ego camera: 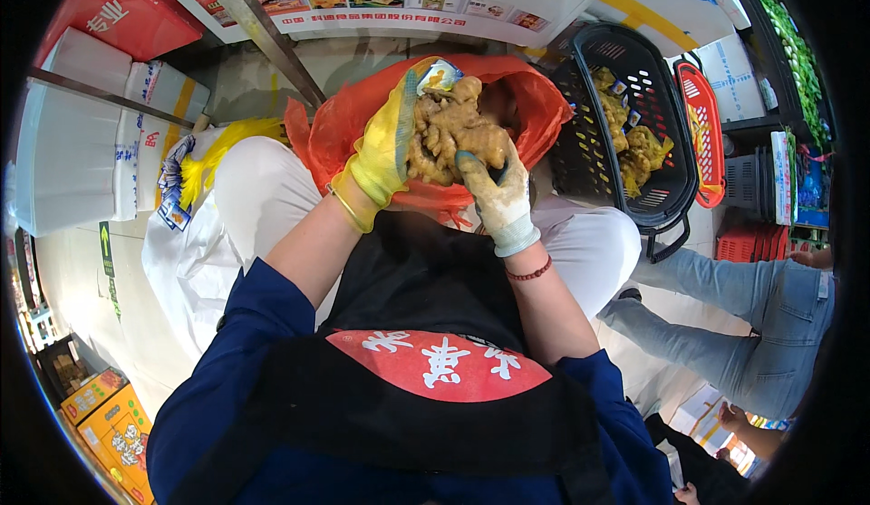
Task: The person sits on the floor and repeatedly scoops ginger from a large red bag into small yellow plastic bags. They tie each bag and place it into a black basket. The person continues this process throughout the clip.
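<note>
A large knobbly ginger root is held between my two hands over an open red mesh sack. My left hand grips its left side, with a yellow mesh net bag drawn over the glove down to the wrist. A printed tag shows at the net's far end, by the fingertips. My right hand wears a soiled white work glove and holds the ginger's lower right side. The ginger and hands hide part of the sack's inside.
Right of the sack stands a black plastic basket holding ginger in tagged yellow nets. A red basket is beyond it. More yellow nets lie by my left knee. Foam boxes and a metal post stand left; a person in jeans is at right.
</note>
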Motion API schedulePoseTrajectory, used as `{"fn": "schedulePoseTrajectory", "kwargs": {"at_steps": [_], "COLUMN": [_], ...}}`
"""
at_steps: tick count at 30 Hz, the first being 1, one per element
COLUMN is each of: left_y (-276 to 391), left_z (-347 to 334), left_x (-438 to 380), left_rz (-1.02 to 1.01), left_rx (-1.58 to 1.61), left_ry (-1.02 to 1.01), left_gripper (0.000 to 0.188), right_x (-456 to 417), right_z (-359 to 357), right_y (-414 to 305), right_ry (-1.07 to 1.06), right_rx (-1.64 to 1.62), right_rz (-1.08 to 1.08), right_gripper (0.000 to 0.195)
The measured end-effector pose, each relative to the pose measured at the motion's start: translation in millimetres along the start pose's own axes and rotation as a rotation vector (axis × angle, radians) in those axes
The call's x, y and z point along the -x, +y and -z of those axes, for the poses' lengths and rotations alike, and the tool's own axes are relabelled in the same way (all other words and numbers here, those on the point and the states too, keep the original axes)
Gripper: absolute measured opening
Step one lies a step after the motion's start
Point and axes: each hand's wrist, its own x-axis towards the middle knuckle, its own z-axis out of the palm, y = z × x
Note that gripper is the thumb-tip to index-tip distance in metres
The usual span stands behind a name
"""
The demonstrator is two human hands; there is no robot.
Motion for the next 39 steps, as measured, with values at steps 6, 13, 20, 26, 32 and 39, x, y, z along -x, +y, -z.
{"fn": "schedulePoseTrajectory", "kwargs": {"at_steps": [6,13,20,26,32,39], "left_y": [-0.7,-0.9,3.3,4.7,3.2,0.0], "left_z": [-5.8,-3.5,30.9,43.1,30.1,9.2], "left_x": [11.5,11.8,-3.1,-14.0,-3.9,-7.2], "left_rz": [-0.241,-0.189,-0.175,-0.215,-0.207,-0.173], "left_rx": [-0.853,-1.037,-0.688,-0.859,-0.990,-1.377], "left_ry": [0.131,0.032,0.189,0.132,0.050,0.082], "left_gripper": [0.042,0.045,0.045,0.040,0.038,0.028], "right_x": [-22.3,-45.8,-49.9,-70.5,-66.4,-82.3], "right_z": [10.2,13.6,25.8,43.2,22.6,45.1], "right_y": [-40.7,-36.2,-14.1,-12.4,-28.9,-23.5], "right_ry": [0.014,-0.254,0.047,0.183,-0.342,-0.578], "right_rx": [0.804,1.036,0.144,0.661,0.935,0.462], "right_rz": [0.424,0.274,0.185,0.457,0.369,-0.123], "right_gripper": [0.042,0.028,0.014,0.049,0.031,0.028]}}
